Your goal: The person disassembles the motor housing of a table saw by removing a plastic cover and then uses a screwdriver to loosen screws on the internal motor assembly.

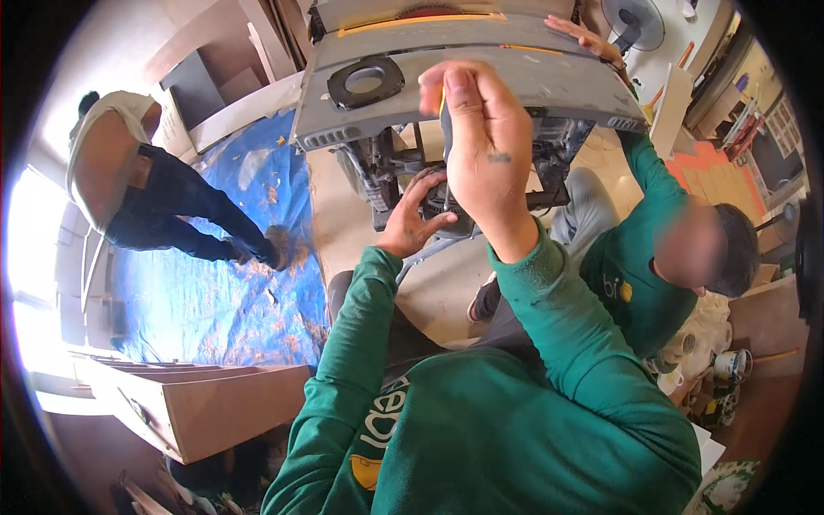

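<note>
A screwdriver [445, 116] with a dark and yellow handle stands upright in my right hand [489, 146], its thin shaft pointing down. My left hand [415, 216] curls its thumb and fingers around a black machine part [453, 220] under the front edge of a table saw [481, 81]. The screwdriver's lower end is by that part, but I cannot tell whether it sits in a screw. On the saw's grey top lies a black square plate with a round hole [333, 86]. Part of the saw's underside is hidden behind my right hand.
To my right crouches a person in a green sweatshirt [661, 292], one hand [584, 39] on the saw top. Another person [142, 180] bends over a blue tarp [223, 300] at left. A wooden drawer-like box [232, 408] is near-left; a fan [633, 21] stands behind.
</note>
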The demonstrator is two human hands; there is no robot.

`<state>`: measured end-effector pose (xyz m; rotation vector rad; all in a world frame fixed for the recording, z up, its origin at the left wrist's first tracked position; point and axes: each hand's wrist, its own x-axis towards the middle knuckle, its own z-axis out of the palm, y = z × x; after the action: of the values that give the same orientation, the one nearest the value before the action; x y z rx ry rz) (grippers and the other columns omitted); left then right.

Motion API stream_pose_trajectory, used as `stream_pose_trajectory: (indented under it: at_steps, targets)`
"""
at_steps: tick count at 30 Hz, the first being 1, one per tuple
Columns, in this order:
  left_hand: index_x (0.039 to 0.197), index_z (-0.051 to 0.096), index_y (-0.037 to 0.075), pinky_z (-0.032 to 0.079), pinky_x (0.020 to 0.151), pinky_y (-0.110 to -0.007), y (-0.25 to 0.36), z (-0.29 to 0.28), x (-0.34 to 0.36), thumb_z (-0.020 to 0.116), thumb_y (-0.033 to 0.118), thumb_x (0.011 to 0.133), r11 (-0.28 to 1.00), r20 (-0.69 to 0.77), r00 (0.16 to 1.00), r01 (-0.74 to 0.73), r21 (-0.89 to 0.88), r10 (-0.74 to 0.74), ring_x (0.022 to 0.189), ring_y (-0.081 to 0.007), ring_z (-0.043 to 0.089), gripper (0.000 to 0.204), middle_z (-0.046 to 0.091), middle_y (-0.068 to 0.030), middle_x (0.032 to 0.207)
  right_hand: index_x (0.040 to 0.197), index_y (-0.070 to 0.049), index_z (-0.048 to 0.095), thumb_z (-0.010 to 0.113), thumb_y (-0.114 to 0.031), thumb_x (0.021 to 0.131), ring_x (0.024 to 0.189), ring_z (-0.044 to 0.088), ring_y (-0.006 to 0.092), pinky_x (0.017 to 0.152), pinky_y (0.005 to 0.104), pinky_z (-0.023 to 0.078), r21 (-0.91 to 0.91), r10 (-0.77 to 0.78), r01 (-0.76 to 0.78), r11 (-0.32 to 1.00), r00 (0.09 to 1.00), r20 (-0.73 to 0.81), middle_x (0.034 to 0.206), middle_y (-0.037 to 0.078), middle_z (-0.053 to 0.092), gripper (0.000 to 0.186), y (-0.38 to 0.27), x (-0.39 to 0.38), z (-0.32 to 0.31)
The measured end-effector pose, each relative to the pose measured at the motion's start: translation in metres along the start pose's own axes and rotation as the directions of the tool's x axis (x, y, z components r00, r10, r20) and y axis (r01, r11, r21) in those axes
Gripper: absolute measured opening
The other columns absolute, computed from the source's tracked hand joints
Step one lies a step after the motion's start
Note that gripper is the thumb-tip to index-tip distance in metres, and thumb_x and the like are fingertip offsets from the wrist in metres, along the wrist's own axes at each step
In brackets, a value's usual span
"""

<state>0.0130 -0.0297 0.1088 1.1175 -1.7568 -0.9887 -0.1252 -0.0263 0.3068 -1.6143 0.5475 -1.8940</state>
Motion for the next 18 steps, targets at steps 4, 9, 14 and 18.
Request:
stream_pose_trajectory:
  at_steps: [4, 9, 14, 18]
  targets:
    - [0.151, 0.052, 0.008, 0.033, 0.126, -0.045, -0.007, -0.002, 0.003, 0.089, 0.028, 0.086, 0.989, -0.048, 0.988, -0.145, 0.041, 0.147, 0.153, -0.0374, 0.04, 0.077, 0.044, -0.0234, 0.159, 0.083, -0.003, 0.058, 0.05, -0.035, 0.111, 0.059, 0.049, 0.0114, 0.056, 0.0265, 0.04, 0.306, 0.291, -0.464, 0.831, 0.832, 0.472, 0.068, 0.005, 0.054, 0.043, 0.0, 0.022, -0.018]
    - [0.151, 0.052, 0.007, 0.035, 0.126, -0.045, -0.001, -0.002, 0.0, 0.09, 0.023, 0.084, 0.988, -0.093, 0.986, -0.13, 0.083, 0.138, 0.151, -0.0393, 0.042, 0.079, 0.042, -0.0231, 0.161, 0.099, 0.0, 0.067, 0.057, -0.027, 0.108, 0.078, 0.065, 0.0136, 0.071, 0.0277, 0.052, 0.33, 0.175, -0.413, 0.849, 0.808, 0.562, 0.087, 0.007, 0.067, 0.03, 0.014, 0.029, -0.016]
    - [0.131, 0.066, 0.009, 0.042, 0.118, -0.049, 0.001, 0.019, -0.011, 0.092, 0.02, 0.081, 0.955, -0.286, 0.918, -0.225, 0.193, 0.274, 0.148, -0.0409, 0.045, 0.057, 0.043, -0.0221, 0.161, 0.12, -0.001, 0.072, 0.055, -0.03, 0.113, 0.092, 0.07, 0.0151, 0.083, 0.0282, 0.056, 0.103, 0.122, -0.126, 0.987, 0.991, 0.048, 0.109, 0.009, 0.074, 0.034, 0.002, -0.006, -0.002]
    - [0.12, 0.063, 0.008, 0.041, 0.119, -0.05, 0.002, 0.032, -0.019, 0.086, 0.015, 0.087, 0.968, -0.336, 0.908, -0.24, 0.07, 0.249, 0.149, -0.0465, 0.042, 0.041, 0.037, -0.0267, 0.163, 0.093, -0.005, 0.059, 0.041, -0.049, 0.114, 0.06, 0.046, 0.0096, 0.055, 0.0251, 0.036, 0.313, 0.236, -0.34, 0.887, 0.916, 0.325, 0.071, 0.002, 0.052, 0.052, 0.002, 0.005, -0.009]
